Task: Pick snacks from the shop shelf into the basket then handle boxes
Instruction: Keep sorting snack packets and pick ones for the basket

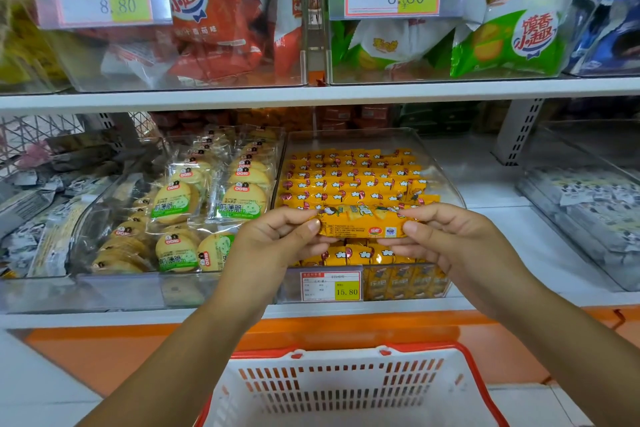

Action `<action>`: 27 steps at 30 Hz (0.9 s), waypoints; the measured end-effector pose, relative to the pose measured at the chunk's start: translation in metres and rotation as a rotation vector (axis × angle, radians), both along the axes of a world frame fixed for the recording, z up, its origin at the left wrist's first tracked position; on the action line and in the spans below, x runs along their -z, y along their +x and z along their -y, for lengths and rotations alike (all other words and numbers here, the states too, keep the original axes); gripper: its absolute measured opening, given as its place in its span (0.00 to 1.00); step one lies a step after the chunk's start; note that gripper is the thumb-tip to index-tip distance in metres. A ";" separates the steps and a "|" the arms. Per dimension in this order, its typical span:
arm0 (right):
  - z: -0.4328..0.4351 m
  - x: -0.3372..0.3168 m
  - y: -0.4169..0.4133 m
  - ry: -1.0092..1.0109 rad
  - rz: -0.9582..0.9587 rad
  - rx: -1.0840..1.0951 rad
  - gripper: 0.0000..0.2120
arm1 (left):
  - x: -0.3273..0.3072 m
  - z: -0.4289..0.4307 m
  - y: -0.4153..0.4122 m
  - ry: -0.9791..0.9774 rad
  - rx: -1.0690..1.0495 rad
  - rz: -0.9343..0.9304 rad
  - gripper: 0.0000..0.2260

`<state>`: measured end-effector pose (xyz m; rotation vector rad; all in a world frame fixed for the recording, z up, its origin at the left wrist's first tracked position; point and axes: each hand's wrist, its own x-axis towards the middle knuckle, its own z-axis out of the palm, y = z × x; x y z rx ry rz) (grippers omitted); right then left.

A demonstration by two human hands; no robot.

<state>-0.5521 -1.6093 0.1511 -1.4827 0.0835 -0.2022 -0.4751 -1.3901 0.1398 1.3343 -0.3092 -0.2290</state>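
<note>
Head view: you hold one yellow snack packet (362, 222) level between both hands, just above the front of its bin; your left hand (277, 236) pinches the packet's left end between thumb and curled fingers; your right hand (450, 236) pinches the right end the same way; the packet's printed back faces you, and it sits between the two hands, in front of the lower shelf (485, 180) and above the basket (346, 388).

The basket lies low in the frame below your forearms; only its white slotted wall and red rim show, so you cannot tell what is inside.

Behind the packet, the clear bin (446, 177) holds tight rows of the same yellow packets, stacked to its front wall, where a price tag (330, 285) reads 15.80; just to its left, a second clear bin (121, 288) holds round biscuits (242, 201) in see-through wrappers with green labels; further left lie grey-and-white packets (34, 204), and well to the right another clear bin (561, 253) holds black-and-white packets (588, 204).

On the shelf above, one clear bin (79, 59) holds red packets (214, 21) and its neighbour (446, 76) holds green-and-white packets (502, 45); each carries a tag reading 8.80.
</note>
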 end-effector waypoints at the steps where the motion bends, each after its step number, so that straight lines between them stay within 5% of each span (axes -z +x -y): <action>1: 0.000 0.001 0.000 0.005 -0.005 -0.003 0.12 | 0.000 0.000 0.000 -0.004 -0.002 -0.003 0.06; 9: 0.003 -0.004 -0.001 0.146 -0.050 -0.111 0.22 | -0.003 -0.005 0.004 0.003 0.060 -0.016 0.18; 16: 0.004 0.004 0.002 -0.007 -0.014 -0.043 0.24 | 0.000 -0.003 0.006 0.035 0.016 0.011 0.01; 27: -0.005 -0.002 0.000 0.049 0.032 0.005 0.13 | 0.000 0.002 0.000 0.045 -0.001 0.015 0.04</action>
